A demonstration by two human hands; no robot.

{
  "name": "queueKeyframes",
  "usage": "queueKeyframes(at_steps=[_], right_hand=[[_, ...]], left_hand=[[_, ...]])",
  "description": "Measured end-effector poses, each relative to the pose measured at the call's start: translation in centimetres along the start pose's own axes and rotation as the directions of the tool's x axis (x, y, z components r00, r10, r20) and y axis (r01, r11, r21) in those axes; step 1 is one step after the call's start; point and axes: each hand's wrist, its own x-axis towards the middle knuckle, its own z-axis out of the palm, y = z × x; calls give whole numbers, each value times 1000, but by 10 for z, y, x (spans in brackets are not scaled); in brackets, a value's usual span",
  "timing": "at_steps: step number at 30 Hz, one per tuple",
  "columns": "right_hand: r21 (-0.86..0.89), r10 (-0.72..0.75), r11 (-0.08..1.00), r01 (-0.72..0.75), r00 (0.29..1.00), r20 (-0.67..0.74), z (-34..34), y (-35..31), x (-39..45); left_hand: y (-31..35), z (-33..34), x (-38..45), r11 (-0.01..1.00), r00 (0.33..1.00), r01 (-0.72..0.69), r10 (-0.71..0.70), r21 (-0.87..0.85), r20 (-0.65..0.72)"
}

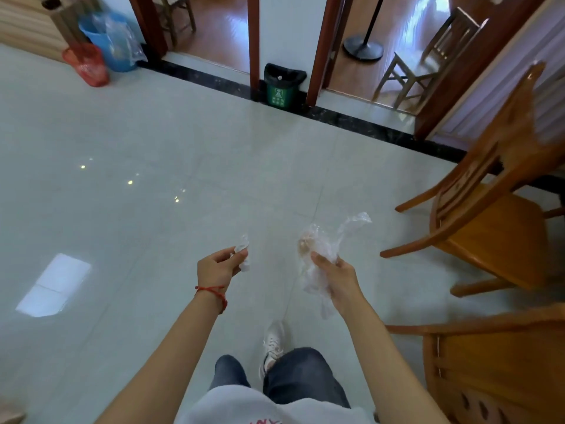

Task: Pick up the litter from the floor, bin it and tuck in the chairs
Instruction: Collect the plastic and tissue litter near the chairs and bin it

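My left hand point(217, 266) is closed on a small crumpled white scrap point(243, 255), held out over the pale tiled floor. A crumpled clear plastic bag point(330, 240) sticks up and hangs down from my right hand point(334, 278), which grips it. A small green bin point(281, 93) with a black liner stands far ahead against the wall between two doorways. A wooden chair point(489, 215) stands at the right, and part of a second wooden chair point(489, 368) shows at the lower right.
A blue bucket point(113, 41) lined with clear plastic and a red bag point(87, 65) sit at the far left. Through the right doorway stand a small wooden chair point(428, 62) and a round black stand base point(363, 48). My shoe point(273, 341) steps forward.
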Motion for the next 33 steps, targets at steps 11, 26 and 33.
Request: queueKeyframes(at_steps=[11, 26, 33], right_hand=[[49, -44, 998, 41, 997, 61, 43, -124, 124], [42, -53, 998, 52, 998, 23, 164, -318, 319], [16, -22, 1000, 22, 1000, 8, 185, -394, 411]], left_hand=[[90, 82, 132, 998, 999, -33, 34, 60, -20], [259, 178, 382, 994, 997, -57, 52, 95, 55], [307, 245, 473, 995, 998, -47, 43, 85, 47]])
